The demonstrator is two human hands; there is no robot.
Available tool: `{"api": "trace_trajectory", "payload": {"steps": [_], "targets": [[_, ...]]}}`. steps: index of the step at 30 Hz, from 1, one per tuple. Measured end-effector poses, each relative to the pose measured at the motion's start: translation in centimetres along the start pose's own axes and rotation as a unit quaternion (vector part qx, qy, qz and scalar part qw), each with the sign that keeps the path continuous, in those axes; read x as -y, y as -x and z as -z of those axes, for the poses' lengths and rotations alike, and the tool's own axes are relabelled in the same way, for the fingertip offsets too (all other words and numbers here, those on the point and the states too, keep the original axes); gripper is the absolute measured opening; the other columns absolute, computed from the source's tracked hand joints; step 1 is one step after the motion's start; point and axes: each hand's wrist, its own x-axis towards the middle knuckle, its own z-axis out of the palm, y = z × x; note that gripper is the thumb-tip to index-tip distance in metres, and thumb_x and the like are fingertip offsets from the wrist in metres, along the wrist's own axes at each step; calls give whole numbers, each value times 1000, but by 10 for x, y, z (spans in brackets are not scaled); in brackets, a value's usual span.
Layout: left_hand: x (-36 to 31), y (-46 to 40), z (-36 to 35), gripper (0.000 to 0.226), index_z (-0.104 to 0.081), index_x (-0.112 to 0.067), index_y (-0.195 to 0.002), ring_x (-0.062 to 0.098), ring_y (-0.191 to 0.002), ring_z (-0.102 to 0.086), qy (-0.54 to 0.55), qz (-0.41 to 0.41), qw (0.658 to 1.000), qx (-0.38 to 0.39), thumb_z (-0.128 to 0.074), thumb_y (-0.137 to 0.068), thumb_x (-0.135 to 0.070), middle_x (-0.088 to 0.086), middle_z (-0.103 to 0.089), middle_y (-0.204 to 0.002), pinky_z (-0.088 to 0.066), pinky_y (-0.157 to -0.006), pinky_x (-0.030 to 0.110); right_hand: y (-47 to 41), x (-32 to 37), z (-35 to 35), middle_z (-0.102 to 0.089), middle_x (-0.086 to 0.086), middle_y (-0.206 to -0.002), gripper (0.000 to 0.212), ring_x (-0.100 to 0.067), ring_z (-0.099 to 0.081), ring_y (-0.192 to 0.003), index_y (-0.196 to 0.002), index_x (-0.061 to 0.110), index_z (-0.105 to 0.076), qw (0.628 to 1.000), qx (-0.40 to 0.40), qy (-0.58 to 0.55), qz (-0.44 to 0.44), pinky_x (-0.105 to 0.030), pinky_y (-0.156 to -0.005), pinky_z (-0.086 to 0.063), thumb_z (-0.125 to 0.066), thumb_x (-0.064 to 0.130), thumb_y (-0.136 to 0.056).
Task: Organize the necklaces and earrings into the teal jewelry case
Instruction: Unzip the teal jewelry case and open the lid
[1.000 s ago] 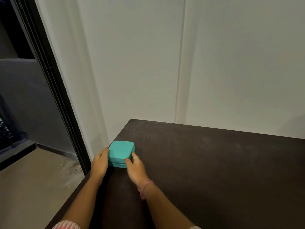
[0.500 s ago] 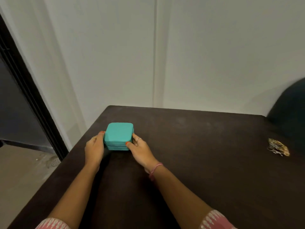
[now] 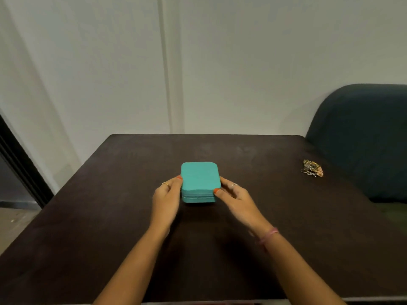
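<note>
While the teal jewelry case sat closed on the dark desk, roughly at the middle of its width and a little toward the far half, a person held it from both sides. The case was a rounded square, its lid down, with the seam lines of its layers showing along the near wall.

The left hand gripped the case's left side, its thumb against the upper left edge and its fingers curled round the wall behind; a thin ring showed on one finger. The right hand gripped the right side, its thumb pressed on the near right corner and its fingers curled along the right wall, one of them also bearing a ring. So each grip was clenched on the case, neither released. The nails were painted orange-red, and a pink band circled the right wrist. Both forearms reached in from the near edge of the desk.

Well apart from the case, near the right edge of the desk, lay a small tangled heap of jewelry, gold-coloured with some silvery bits; its separate pieces could not be told.

Beyond that edge stood a dark upholstered chair. A pale panelled wall rose behind the desk, and a dark door frame ran down at the far left.
</note>
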Motion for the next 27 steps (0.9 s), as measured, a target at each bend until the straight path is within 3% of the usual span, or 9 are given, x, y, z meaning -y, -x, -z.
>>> {"api": "trace_trajectory", "payload": {"steps": [4, 8, 14, 21, 23, 27], "targets": [[10, 25, -21, 17, -64, -38, -104, 8, -107, -61, -2, 19, 999, 32, -55, -90, -42, -11, -67, -114, -49, -98, 40, 26, -13, 23, -55, 20, -117, 50, 21, -54, -90, -143, 16, -39, 1000, -13, -6, -23, 2, -67, -41, -53, 15, -96], [18, 45, -31, 29, -63, -30, -118, 8, -107, -63, 14, 43, 998, 51, -56, -91, -40, -10, -68, -113, -49, -98, 39, 44, -24, 35, -57, 27, -108, 50, 16, -57, -94, -143, 21, -40, 998, -19, -13, -58, -4, -71, -46, -55, 18, -95], [26, 56, -32, 38, -56, -24, -129, 8, -111, -60, 0, 68, 996, 62, -54, -94, -39, -8, -65, -118, -48, -100, 38, 54, -32, 39, -52, 31, -105, 51, 18, -55, -88, -143, 22, -38, 997, -18, 3, -71, -2, -66, -44, -54, 21, -95], [33, 59, -30, 38, -52, -22, -132, 6, -107, -58, -46, 54, 995, 65, -51, -96, -35, -10, -61, -118, -50, -92, 26, 53, -48, 43, -55, 25, -113, 51, 11, -55, -99, -142, 24, -40, 997, 2, 5, -73, -4, -74, -47, -57, 22, -93], [33, 56, -28, 42, -51, -25, -132, 6, -109, -57, -64, 43, 994, 71, -53, -94, -40, -8, -59, -125, -49, -94, 27, 49, -48, 48, -59, 20, -117, 45, 8, -60, -101, -136, 24, -46, 997, 9, -7, -73, -8, -77, -49, -57, 20, -93], [24, 41, -21, 71, -32, -27, -145, 4, -118, -46, -132, -34, 986, 94, -62, -84, -51, -12, -41, -138, -39, -92, 22, 24, -44, 64, -56, 11, -131, 38, -4, -56, -115, -135, 26, -49, 998, -16, -4, -68, -26, -93, -51, -51, 20, -97]]}}
